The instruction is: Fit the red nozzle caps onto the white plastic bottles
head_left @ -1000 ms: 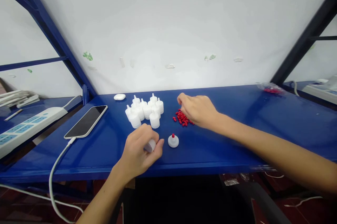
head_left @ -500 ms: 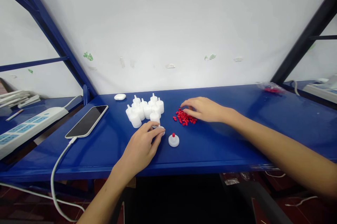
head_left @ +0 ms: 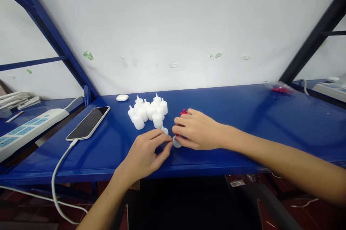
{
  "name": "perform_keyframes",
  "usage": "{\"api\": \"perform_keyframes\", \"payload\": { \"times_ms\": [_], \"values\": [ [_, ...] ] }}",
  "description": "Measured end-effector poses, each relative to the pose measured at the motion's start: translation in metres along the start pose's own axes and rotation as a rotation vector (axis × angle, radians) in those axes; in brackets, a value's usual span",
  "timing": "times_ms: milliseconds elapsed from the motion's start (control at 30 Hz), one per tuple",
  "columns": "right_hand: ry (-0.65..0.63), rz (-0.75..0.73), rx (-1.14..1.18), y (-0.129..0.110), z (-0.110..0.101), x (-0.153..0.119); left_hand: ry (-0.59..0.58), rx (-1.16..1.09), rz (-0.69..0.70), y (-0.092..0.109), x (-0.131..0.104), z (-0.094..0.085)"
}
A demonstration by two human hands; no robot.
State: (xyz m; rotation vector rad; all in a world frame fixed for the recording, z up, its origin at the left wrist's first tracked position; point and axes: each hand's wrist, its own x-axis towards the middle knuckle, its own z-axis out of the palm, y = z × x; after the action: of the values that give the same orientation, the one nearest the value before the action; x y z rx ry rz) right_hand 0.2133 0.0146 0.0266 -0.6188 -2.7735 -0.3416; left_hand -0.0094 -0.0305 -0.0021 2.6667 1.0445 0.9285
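Observation:
A white nozzle bottle (head_left: 176, 142) with a red tip cap (head_left: 177, 135) stands near the table's front edge, partly covered by fingers. My left hand (head_left: 150, 149) has its thumb and forefinger closed at the left rim of that bottle. From the other side, my right hand (head_left: 197, 131) reaches over with fingers bent and closed around the red cap. Just behind my left fingertips is another white bottle (head_left: 164, 130), half hidden. Loose red caps (head_left: 184, 111) show only in part, as my right hand covers most of the pile.
Several white nozzle bottles (head_left: 147, 110) stand grouped behind my left hand. To the left lie a charging phone (head_left: 88, 123), a white earbud case (head_left: 122, 97) and a power strip (head_left: 32, 129). A plastic bag with red pieces (head_left: 281, 88) lies at the back right.
My right hand has moved from the red cap pile left and nearer, onto the red-tipped bottle. My left hand has left the other white bottle and shifted slightly right to this one.

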Motion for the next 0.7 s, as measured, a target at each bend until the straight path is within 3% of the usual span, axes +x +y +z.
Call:
{"api": "perform_keyframes", "payload": {
  "times_ms": [67, 200, 300, 367, 500, 700],
  "values": [
    [0.045, 0.001, 0.084, -0.001, 0.003, 0.001, 0.033, -0.043, -0.007, 0.001, -0.001, -0.001],
    [0.19, 0.167, 0.577, 0.003, 0.007, 0.0, 0.077, -0.174, -0.011, -0.002, -0.004, 0.0],
    [0.194, 0.258, 0.807, 0.002, 0.009, -0.001, 0.056, -0.23, -0.004, -0.005, -0.004, 0.002],
    [0.168, 0.224, 0.737, 0.001, 0.009, 0.0, 0.043, -0.206, 0.005, -0.005, -0.004, 0.003],
    [0.092, 0.094, 0.258, -0.001, 0.012, 0.002, 0.037, -0.157, 0.034, -0.003, -0.003, 0.002],
    [0.018, 0.135, -0.081, -0.014, 0.024, 0.008, 0.023, -0.093, 0.059, 0.004, 0.005, 0.001]
  ]
}}
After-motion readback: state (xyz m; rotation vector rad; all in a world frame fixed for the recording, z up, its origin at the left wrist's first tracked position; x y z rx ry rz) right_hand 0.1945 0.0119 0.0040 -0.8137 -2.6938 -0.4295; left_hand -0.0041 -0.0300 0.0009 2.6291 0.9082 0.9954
